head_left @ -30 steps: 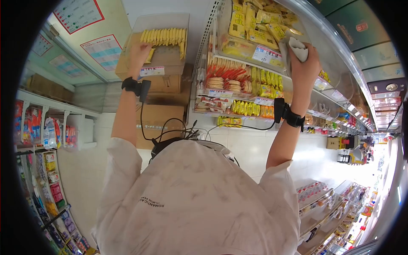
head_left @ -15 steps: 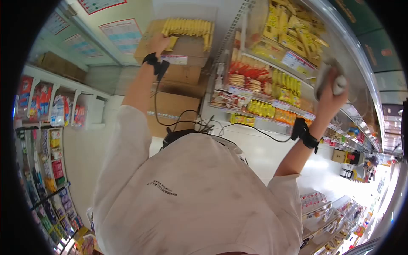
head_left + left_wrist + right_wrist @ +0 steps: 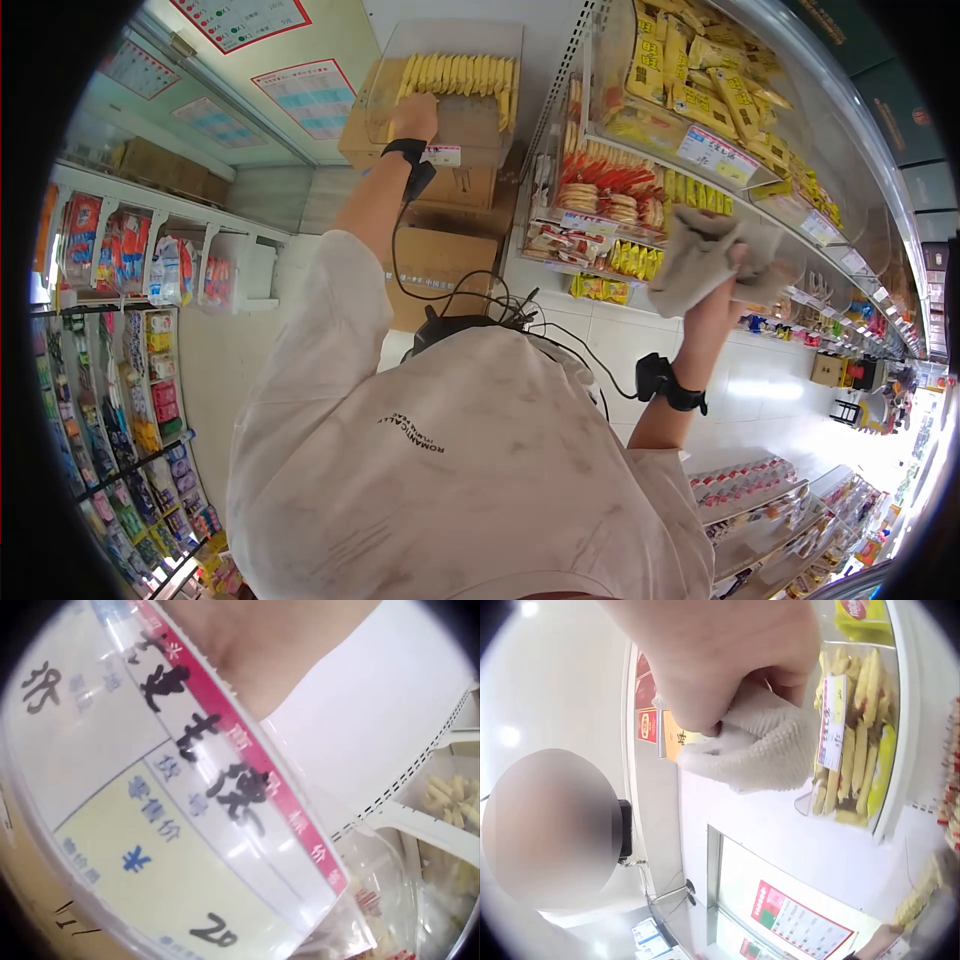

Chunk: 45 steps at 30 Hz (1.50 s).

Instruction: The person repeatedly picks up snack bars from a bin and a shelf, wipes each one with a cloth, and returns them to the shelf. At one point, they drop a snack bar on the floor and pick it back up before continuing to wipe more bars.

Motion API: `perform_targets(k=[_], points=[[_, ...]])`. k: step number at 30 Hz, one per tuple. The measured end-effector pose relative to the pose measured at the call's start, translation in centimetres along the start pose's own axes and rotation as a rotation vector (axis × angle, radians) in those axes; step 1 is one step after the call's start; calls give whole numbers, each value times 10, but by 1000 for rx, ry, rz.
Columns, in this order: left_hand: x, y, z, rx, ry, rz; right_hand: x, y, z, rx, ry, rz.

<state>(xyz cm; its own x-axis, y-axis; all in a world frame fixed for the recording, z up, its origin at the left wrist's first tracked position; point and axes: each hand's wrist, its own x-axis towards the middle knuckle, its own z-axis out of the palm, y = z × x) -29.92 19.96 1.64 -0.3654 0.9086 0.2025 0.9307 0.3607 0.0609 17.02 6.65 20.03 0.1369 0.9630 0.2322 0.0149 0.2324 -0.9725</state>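
Observation:
My left hand (image 3: 414,118) is at the left front of a clear plastic bin (image 3: 490,40), just below a row of yellow-wrapped snack packs (image 3: 455,74). Its fingers are hidden from the head view, and I cannot tell whether they hold a pack. The left wrist view is mostly filled by the handwritten price label (image 3: 202,772), with part of the hand behind it. A grey cloth (image 3: 690,265) is bunched in my right hand (image 3: 712,310), held out in front of the snack shelf. The right wrist view shows the cloth's ribbed folds (image 3: 772,750) under the curled fingers.
Right of the bin stands a shelf unit with yellow packets (image 3: 715,95) and stacked round crackers (image 3: 595,200). Cardboard boxes (image 3: 440,270) stand below the bin. Black cables (image 3: 510,305) run between the wrist bands. Another goods rack (image 3: 120,380) lines the left side.
My right hand has swung the cloth down and away from the upper shelf, and the cloth now spreads wider. My left hand stays at the bin; the loose pack beside it no longer shows.

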Motion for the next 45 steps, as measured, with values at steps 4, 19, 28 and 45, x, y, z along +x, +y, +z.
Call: perform_targets(k=[4, 19, 28, 45], points=[[-2, -1, -2, -1, 15, 65, -13, 19, 16, -28, -149, 209], [-142, 70, -224, -1454, -59, -11, -9, 30, 127, 69, -599, 79], [-182, 90, -214, -1417, 224, -68, -28, 15, 162, 187, -632, 73], [-187, 111, -227, -1919, 196, -213, -31, 9, 150, 315, -346, 121]])
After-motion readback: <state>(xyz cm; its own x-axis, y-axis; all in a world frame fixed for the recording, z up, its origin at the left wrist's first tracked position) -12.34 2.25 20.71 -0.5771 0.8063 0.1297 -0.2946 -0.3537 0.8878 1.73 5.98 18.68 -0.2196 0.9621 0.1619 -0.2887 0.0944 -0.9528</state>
